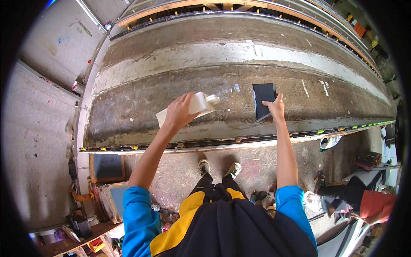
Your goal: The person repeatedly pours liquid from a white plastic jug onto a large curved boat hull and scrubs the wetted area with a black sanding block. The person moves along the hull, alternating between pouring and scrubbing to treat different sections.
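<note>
My left hand [180,112] is wrapped round a cream-white plastic bottle [200,104], which lies tilted on its side in the grip with its capped neck toward the right. Below it is the long stained work table [171,81]. On the right, my right hand [276,107] grips the edge of a flat black rectangular piece [263,96], thumb across its face. A thin whitish strip runs along that piece's left edge. The bottle and the black piece are apart, both over the near half of the table; whether either touches the surface I cannot tell.
A rail with yellow clips [180,145] runs along the table's near edge. Dark framed screens [107,167] lean at the lower left. A person in a red top [376,205] is at the lower right, among assorted clutter. Another long table [239,6] stands beyond.
</note>
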The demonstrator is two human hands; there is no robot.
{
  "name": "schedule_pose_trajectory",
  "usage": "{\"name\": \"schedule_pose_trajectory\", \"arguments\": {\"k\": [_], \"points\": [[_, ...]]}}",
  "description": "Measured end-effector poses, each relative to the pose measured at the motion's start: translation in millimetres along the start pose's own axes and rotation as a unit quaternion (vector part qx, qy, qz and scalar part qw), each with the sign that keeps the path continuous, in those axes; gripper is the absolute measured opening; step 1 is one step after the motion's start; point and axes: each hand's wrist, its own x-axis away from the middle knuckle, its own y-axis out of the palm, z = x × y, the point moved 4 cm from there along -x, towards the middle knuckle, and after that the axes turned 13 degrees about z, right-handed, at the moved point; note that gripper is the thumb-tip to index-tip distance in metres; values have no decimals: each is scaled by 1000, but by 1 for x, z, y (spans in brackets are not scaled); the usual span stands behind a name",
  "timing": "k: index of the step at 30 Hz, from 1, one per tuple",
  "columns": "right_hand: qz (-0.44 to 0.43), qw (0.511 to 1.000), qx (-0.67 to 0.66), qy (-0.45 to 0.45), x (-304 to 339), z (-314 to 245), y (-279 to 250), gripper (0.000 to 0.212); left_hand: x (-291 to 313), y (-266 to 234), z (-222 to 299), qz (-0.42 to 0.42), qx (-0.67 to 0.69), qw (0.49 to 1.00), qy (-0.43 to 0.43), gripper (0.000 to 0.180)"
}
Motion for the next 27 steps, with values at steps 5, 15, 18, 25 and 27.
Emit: {"name": "schedule_pose_trajectory", "arguments": {"k": [5,15,18,25,27], "points": [[4,998,-24,-62,3,-7,-15,71,-6,27,7,-47,-61,993,92,55],[30,996,-67,-54,-1,25,-38,64,-30,70,43,-32,-104,973,202,48],[75,994,-57,-62,-6,37,-50,64,-41,85,59,-44,-109,969,217,48],[81,995,-48,-46,2,42,-63,66,-54,93,74,-13,-71,974,214,41],[78,993,-34,-84,8,33,-55,63,-53,90,68,-15,-78,975,209,41]]}}
